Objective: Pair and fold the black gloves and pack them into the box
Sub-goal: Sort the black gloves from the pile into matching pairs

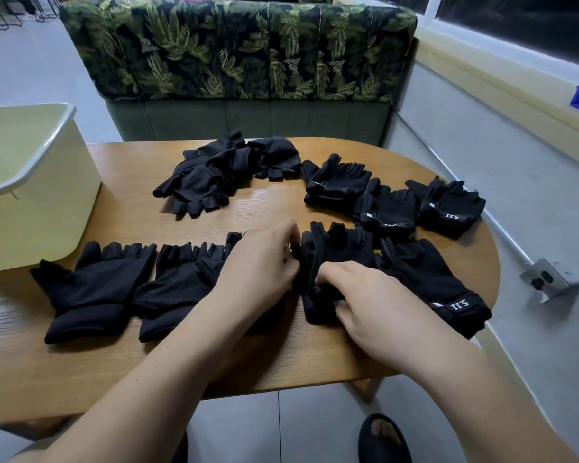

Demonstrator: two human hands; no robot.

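Both hands work one black fingerless glove at the table's front middle. My left hand pinches its left edge, and my right hand curls round its lower part. Two flat black gloves lie to the left. A glove with a white logo lies to the right. Three folded pairs sit at the right rear. A loose heap of black gloves lies at the back. The pale box stands at the table's left edge.
The wooden table has a rounded right end. A leaf-patterned bench stands behind it. A grey wall with a window sill runs along the right, with a metal socket box low on it. My slippered foot shows below the table.
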